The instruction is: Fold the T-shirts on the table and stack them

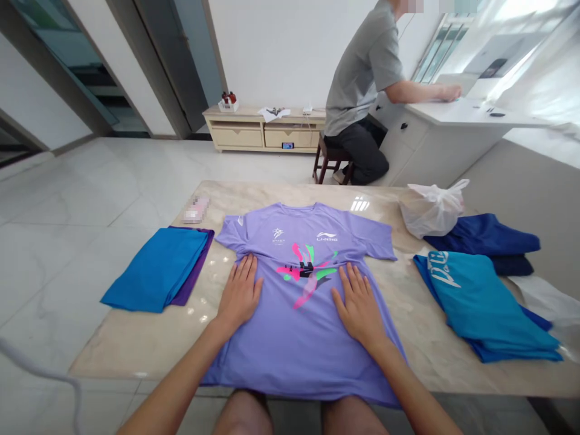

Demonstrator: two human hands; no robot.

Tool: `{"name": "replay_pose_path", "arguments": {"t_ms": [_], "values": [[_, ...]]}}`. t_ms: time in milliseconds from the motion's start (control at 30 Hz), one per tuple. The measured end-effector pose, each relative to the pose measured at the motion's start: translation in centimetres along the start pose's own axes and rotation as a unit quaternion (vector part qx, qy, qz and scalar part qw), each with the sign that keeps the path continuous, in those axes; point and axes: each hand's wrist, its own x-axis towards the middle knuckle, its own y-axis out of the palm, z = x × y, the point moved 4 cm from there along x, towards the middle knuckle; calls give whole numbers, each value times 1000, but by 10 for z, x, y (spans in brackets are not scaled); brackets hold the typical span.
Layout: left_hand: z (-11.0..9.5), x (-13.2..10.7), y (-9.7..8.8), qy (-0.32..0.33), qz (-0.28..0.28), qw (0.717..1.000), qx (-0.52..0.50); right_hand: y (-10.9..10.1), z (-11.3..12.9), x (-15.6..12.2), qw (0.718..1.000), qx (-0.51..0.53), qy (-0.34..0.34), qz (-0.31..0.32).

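A purple T-shirt (290,344) lies spread face up on the table, its collar at the far side and its hem hanging over the near edge. A pink, green and black print and white logos mark its chest. My left hand (240,290) rests flat on the shirt's left side, fingers stretched out. On the right side, my right hand (360,305) lies flat too, with its thumb apart from the fingers. A shallow crease runs across the cloth between the two hands. Neither hand grips the fabric.
Folded blue and purple clothes (156,269) lie at the table's left. On the right are a folded teal shirt (493,308), dark blue clothes (484,235) and a white plastic bag (432,208). Beyond the marble-look table (149,350), a person (362,72) sits on a stool by a white desk.
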Motion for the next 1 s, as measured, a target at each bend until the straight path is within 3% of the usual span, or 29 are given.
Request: {"name": "replay_pose_path", "arguments": {"t_ms": [100, 200, 333, 467, 633, 733, 833, 900, 1000], "values": [[0, 16, -1, -2, 7, 1000, -7, -1, -1, 14, 1000, -7, 7, 6], [-5, 7, 1, -14, 22, 1000, -14, 4, 0, 5, 1000, -17, 16, 12], [-12, -36, -3, -25, 38, 999, -17, 5, 3, -35, 999, -25, 25, 4], [-23, -90, -19, -20, 30, 999, -7, -4, 14, -83, 999, -33, 36, 10], [-39, -133, -51, -9, 69, 996, 58, -40, 26, -117, 994, -46, 35, 92], [-39, -132, -75, -14, 122, 989, 78, -74, 16, -112, 988, -39, 60, 139], [-28, -114, -95, -30, 124, 989, 78, -101, -11, -92, 984, -26, 120, 126], [-16, -98, -101, -37, 111, 990, 76, -108, -32, -74, 986, -24, 136, 98], [7, -71, -96, -34, 80, 994, 63, -101, -62, -49, 987, -30, 145, 64]]}}
